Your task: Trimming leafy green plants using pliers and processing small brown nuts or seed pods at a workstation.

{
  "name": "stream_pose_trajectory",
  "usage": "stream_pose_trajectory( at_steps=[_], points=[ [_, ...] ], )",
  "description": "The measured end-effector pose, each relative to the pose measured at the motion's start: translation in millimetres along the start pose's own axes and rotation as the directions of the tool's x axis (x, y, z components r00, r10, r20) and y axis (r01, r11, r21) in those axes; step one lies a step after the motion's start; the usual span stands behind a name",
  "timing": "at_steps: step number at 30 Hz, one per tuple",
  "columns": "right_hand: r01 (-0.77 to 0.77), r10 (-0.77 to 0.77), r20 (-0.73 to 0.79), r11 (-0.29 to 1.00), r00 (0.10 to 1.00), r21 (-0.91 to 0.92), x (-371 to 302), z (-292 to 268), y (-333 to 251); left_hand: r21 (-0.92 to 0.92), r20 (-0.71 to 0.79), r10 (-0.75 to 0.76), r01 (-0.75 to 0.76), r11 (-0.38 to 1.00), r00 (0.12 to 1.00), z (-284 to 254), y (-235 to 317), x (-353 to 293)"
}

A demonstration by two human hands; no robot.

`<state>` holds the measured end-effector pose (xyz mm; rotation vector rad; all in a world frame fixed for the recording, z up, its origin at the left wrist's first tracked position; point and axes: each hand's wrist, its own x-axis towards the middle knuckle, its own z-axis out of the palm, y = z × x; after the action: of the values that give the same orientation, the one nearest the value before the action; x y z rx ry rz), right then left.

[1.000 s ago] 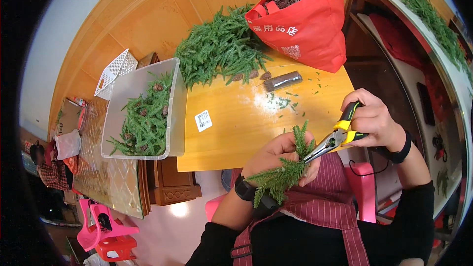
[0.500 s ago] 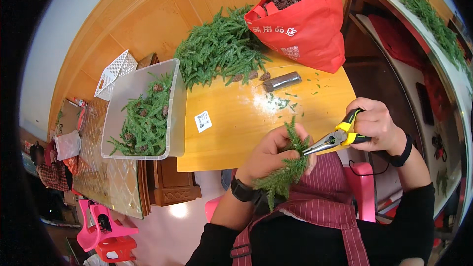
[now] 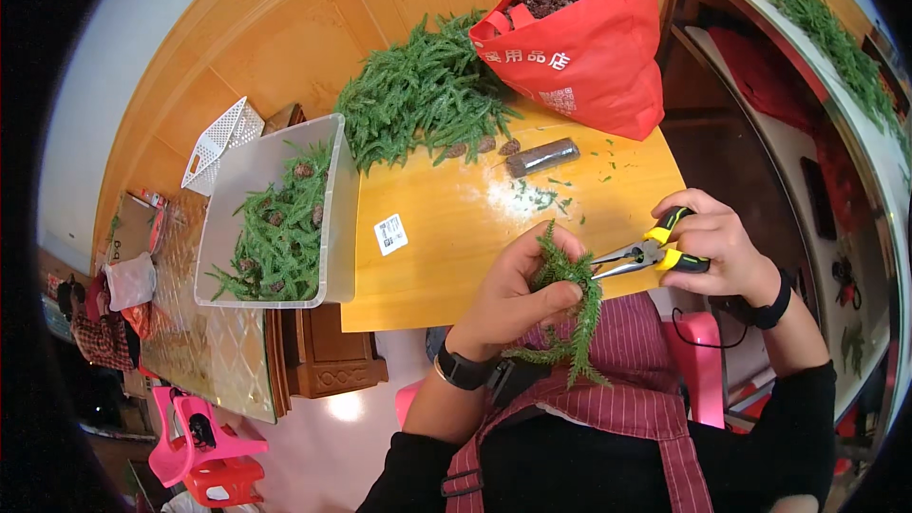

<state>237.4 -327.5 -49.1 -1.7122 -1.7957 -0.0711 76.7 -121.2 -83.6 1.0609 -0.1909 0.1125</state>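
My left hand (image 3: 525,291) pinches a green artificial pine sprig (image 3: 581,321) between thumb and fingers, close to the table's front edge. Branches of the sprig spread above and below the grip. In my right hand (image 3: 720,245) are long-nose pliers (image 3: 650,255) with yellow and black handles. The jaw tips reach the sprig's middle beside my left thumb; what lies between them is too small to make out.
On the yellow table (image 3: 418,275) are a pile of pine sprigs (image 3: 418,95), a red bag (image 3: 589,66) of pine cones, a dark wrapped cylinder (image 3: 543,158), green clippings and a white label (image 3: 389,235). A clear bin (image 3: 347,218) at left holds sprigs with cones.
The sprig has turned in my left hand, its lower branches swinging right. The pliers have shifted slightly left and tilted flatter, with their handles spread wider.
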Motion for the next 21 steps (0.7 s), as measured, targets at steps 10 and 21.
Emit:
stream_pose_trajectory(
  at_steps=[10, 21],
  points=[
    [-0.03, 0.03, -0.018, 0.999, 0.999, 0.019, -2.8, 4.6, -2.4, 0.055, -0.05, 0.059, -0.056, 0.997, 0.997, 8.6, 6.6, 2.2],
    [-0.053, 0.053, -0.002, 0.998, 0.999, 0.043, -2.0, 7.7, -2.1, 0.076, -0.026, 0.083, -0.081, 0.994, 0.996, 5.3, 3.9, 3.1]
  ],
)
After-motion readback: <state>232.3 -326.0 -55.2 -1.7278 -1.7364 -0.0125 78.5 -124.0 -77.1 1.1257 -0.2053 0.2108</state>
